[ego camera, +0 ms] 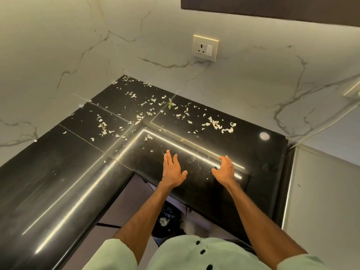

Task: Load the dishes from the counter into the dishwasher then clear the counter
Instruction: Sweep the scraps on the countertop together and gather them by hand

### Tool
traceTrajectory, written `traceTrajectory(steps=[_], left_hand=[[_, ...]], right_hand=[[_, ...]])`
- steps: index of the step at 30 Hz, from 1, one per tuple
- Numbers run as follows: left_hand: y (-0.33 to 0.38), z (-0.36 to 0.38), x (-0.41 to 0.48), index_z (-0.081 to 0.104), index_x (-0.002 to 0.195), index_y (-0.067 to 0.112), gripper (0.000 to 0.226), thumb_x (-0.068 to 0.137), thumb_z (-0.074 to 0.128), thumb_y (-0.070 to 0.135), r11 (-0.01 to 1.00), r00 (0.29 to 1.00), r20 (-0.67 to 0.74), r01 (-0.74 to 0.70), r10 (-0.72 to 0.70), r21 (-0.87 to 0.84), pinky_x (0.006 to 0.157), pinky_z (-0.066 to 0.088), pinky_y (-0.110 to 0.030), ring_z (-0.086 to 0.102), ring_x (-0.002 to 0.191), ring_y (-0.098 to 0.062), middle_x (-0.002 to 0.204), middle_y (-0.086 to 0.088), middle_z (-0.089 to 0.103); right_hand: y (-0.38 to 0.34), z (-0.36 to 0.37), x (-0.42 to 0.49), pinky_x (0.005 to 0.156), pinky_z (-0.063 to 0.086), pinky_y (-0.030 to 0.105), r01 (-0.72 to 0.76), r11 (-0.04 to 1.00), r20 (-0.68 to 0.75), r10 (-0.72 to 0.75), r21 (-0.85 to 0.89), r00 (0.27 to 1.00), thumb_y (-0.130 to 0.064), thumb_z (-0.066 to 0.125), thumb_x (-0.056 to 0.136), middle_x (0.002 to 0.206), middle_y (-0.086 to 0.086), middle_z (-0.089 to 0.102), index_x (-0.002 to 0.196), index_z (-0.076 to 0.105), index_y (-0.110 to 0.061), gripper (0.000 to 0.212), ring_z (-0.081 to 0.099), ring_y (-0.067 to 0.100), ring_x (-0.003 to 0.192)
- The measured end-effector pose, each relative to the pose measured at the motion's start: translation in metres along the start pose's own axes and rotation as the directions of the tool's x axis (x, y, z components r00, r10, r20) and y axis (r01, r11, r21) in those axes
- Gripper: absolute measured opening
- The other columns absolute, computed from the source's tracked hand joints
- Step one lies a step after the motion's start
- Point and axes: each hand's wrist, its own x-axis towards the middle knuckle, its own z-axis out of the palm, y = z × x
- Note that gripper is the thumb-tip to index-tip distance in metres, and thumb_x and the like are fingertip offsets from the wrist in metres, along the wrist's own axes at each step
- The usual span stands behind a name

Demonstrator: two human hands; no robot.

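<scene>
Pale scraps (140, 117) lie scattered over the back corner of the black counter (58, 172), out beyond my fingertips: small, torn, flaky bits, with one green leaf (169, 105) among them. My left hand (172, 170) is spread flat and empty. My right hand (226, 170) is nearby, fingers loosely bent, also empty. Below my forearms sits a black-lined bin (165, 217).
</scene>
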Motion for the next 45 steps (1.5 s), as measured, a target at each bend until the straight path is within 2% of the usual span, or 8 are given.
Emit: traceTrajectory(steps=[6,11,20,27,32,37,40,45], left_hand=[[-0.015,0.014,0.025,-0.019,0.157,0.008,0.104,0.097,0.048,0.059,0.980,0.990,0.120,-0.093,0.073,0.174,0.123,-0.006,-0.050,-0.026,0.149,-0.040,0.156,-0.023,-0.039],[-0.033,0.033,0.038,-0.023,0.157,0.017,0.094,0.098,0.029,0.069,0.979,0.982,0.156,-0.131,0.106,0.156,0.125,-0.007,-0.050,-0.031,0.149,-0.032,0.159,-0.015,-0.038],[-0.040,0.029,0.040,-0.019,0.158,0.018,0.086,0.103,0.032,0.060,0.971,0.972,0.165,-0.192,0.167,0.145,0.121,-0.010,-0.046,-0.029,0.149,-0.031,0.161,-0.014,-0.034],[-0.047,0.010,0.048,0.008,0.162,0.011,0.065,0.106,0.040,0.022,0.975,0.971,0.135,-0.207,0.195,0.079,0.126,0.011,-0.038,-0.004,0.156,-0.026,0.169,-0.013,-0.006],[-0.057,-0.011,0.048,0.026,0.156,0.006,0.058,0.103,0.047,0.014,0.984,0.980,-0.095,-0.177,0.175,-0.008,0.123,0.012,-0.028,0.010,0.155,-0.021,0.167,-0.011,0.013],[-0.077,-0.019,0.053,0.005,0.159,0.000,0.087,0.098,0.053,0.040,0.996,0.981,-0.193,0.030,-0.013,0.084,0.127,-0.001,-0.046,-0.014,0.154,-0.035,0.165,-0.022,-0.016],[-0.093,-0.021,0.069,-0.019,0.156,0.004,0.113,0.091,0.046,0.070,0.969,0.950,-0.198,0.246,-0.242,-0.004,0.120,-0.014,-0.047,-0.030,0.149,-0.034,0.160,-0.018,-0.035],[-0.109,-0.039,0.115,-0.018,0.158,0.007,0.115,0.088,0.037,0.080,0.946,0.919,-0.226,0.318,-0.323,-0.057,0.124,-0.009,-0.052,-0.026,0.151,-0.029,0.164,-0.014,-0.028]], right_hand=[[0.026,0.020,-0.009,0.122,-0.006,0.055,-0.036,0.971,0.107,0.063,-0.235,0.992,-0.059,0.057,0.095,0.166,0.021,-0.019,0.160,-0.006,-0.001,0.107,-0.020,0.037,0.153],[0.048,0.044,-0.022,0.120,-0.016,0.060,-0.141,0.940,0.138,0.191,-0.311,0.972,-0.081,0.025,0.091,0.158,0.022,-0.038,0.152,-0.028,0.001,0.115,-0.034,0.036,0.147],[0.008,0.100,-0.003,0.121,-0.005,0.066,-0.177,0.924,0.020,0.195,-0.340,0.981,-0.072,0.014,0.097,0.159,0.032,-0.027,0.155,-0.016,0.006,0.102,-0.027,0.046,0.149],[-0.046,0.112,0.039,0.120,-0.017,0.060,0.014,0.938,0.154,0.042,-0.345,0.987,-0.070,0.017,0.098,0.157,0.027,-0.036,0.153,-0.023,0.003,0.100,-0.035,0.042,0.146],[-0.076,0.120,0.076,0.120,-0.019,0.059,0.243,0.895,0.326,-0.118,-0.374,0.938,-0.068,0.014,0.100,0.158,0.021,-0.038,0.154,-0.024,-0.003,0.093,-0.039,0.033,0.145],[-0.087,0.103,0.099,0.122,-0.013,0.061,0.504,0.806,0.487,-0.322,-0.308,0.812,-0.058,0.018,0.105,0.161,0.005,-0.038,0.158,-0.022,-0.016,0.079,-0.034,0.023,0.149],[-0.080,0.089,0.094,0.122,-0.013,0.056,0.481,0.838,0.440,-0.341,-0.258,0.831,-0.055,0.024,0.106,0.162,0.004,-0.036,0.159,-0.019,-0.015,0.079,-0.034,0.022,0.149],[-0.045,0.069,0.081,0.126,-0.004,0.051,0.375,0.892,0.343,-0.280,-0.253,0.897,-0.049,0.034,0.107,0.166,0.009,-0.027,0.161,-0.005,-0.007,0.079,-0.026,0.023,0.152]])
